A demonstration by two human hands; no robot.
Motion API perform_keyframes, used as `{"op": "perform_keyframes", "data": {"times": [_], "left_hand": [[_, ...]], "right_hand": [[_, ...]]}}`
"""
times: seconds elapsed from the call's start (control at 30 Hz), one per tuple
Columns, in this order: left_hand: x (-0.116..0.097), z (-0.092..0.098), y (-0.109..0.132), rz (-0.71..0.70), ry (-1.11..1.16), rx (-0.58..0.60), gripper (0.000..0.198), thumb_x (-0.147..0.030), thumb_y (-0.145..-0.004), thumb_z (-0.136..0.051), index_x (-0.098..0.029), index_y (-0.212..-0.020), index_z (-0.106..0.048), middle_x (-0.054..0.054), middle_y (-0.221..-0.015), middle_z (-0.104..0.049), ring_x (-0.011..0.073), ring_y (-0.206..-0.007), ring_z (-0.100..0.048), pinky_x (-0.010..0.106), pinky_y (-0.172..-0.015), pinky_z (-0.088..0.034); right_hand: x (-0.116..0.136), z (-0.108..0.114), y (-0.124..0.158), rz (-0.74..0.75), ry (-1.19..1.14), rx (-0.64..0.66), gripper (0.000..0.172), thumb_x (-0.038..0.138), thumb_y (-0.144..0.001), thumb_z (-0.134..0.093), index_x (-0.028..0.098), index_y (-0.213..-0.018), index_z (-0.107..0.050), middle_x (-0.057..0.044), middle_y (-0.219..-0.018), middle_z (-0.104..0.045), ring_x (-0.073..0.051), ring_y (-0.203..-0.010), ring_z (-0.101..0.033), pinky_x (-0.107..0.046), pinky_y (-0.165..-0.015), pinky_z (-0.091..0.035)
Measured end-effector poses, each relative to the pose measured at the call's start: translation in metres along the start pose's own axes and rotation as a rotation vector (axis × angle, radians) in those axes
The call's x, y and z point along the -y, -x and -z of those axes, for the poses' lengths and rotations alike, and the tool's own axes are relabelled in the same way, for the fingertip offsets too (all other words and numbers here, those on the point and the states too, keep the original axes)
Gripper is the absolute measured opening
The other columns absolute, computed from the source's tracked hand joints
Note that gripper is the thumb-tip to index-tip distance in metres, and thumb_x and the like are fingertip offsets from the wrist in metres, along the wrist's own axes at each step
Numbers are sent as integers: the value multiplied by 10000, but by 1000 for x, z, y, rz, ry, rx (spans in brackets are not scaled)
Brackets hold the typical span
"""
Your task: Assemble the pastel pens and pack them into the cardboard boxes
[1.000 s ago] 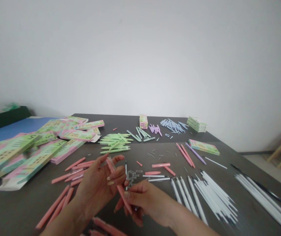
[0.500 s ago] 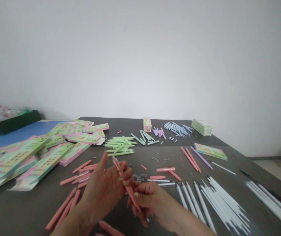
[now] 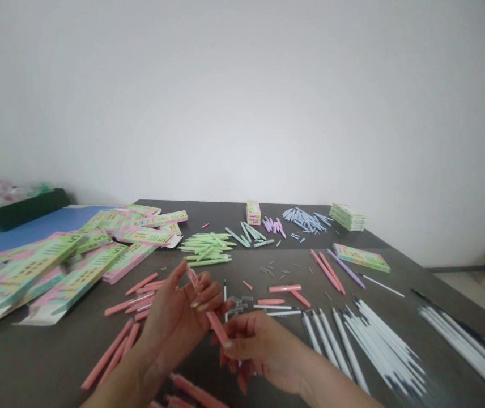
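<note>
Between my hands a pink pen [image 3: 216, 326] slants, its clear-looking upper end pointing up and away. My left hand [image 3: 177, 314], palm turned up, has its fingers curled round the pen's upper half while the thumb stands apart. My right hand [image 3: 263, 345] pinches the lower end between thumb and fingers. Something small and pale shows under the right fingers, too hidden to name. Pink pen parts [image 3: 140, 300] lie left of my left hand, and more pink pens [image 3: 198, 392] lie below. Small clear caps [image 3: 238, 304] sit just beyond my right hand.
Flat pastel boxes [image 3: 76, 272] pile up at left, near a dark green tray [image 3: 21, 207]. Green pens [image 3: 208, 246], purple parts [image 3: 274, 226] and blue parts [image 3: 306, 220] lie farther back. White refills [image 3: 381, 345] spread at right, with boxes [image 3: 347, 217] stacked behind.
My right thumb and fingers now grip at the pen's lower end, where earlier the pink part reached past them. The left hand still holds the upper half, its fingers slightly shifted.
</note>
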State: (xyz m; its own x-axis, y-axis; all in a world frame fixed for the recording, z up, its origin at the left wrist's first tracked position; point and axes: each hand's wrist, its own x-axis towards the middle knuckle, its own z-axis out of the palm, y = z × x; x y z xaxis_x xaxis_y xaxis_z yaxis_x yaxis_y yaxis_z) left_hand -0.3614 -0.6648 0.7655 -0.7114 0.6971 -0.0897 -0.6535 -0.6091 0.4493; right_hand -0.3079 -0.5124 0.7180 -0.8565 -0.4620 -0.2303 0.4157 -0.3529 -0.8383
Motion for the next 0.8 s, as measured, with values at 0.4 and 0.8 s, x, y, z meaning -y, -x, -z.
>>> {"op": "perform_keyframes", "data": {"times": [0.4,0.8], "left_hand": [[-2,4,0,-51,-20,-32,431,-403,-843,-420,-205,-475,-318,-77,-414,-263,71,-380,-250,358,-689,-490],[3,8,-1,-35,-60,24,399,-390,-848,-385,-182,-510,-432,-69,-437,-282,84,-403,-259,349,-663,-444]], "right_hand": [[-18,-6,-6,-30,47,-115,426,458,-525,-768,75,-561,-585,-17,-459,-558,-70,-336,-481,-188,-347,-403],[-7,-8,-2,32,148,-42,545,592,-639,-663,73,-805,-651,-49,-634,-600,-83,-484,-543,-193,-432,-452]]}}
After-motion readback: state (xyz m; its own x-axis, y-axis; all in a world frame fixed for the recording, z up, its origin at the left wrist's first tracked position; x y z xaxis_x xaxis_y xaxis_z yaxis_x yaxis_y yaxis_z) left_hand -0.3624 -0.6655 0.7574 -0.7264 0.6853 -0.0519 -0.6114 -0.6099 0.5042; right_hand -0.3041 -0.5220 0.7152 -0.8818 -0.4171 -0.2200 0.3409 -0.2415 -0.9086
